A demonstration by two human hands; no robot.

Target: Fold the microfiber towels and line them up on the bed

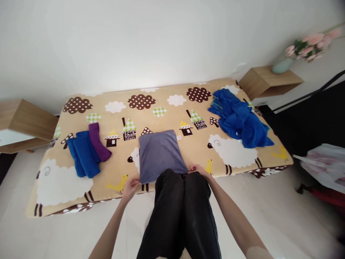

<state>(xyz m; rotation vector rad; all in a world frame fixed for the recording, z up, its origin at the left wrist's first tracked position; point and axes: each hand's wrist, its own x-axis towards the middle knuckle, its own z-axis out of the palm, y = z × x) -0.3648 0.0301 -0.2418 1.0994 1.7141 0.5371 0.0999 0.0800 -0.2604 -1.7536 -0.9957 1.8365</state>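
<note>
A grey towel (161, 153) lies flat, roughly square, at the near edge of the patterned bed (151, 118). My left hand (130, 187) pinches its near left corner. At the near right corner, my right hand (198, 169) has its fingers closed on the towel's edge, partly behind my knee. A small white label sticks out from the far right side of the cloth. To the left lie folded blue towels (86, 154) and a folded purple towel (98, 142). A crumpled heap of blue towels (239, 118) rests on the right end of the bed.
Wooden bedside units stand at the left (29, 120) and right (269, 81) ends. A vase (283, 66) with pink flowers sits on the right one. My dark-trousered knees (183, 201) press near the bed's front edge. A plastic-wrapped item (323, 165) is at far right.
</note>
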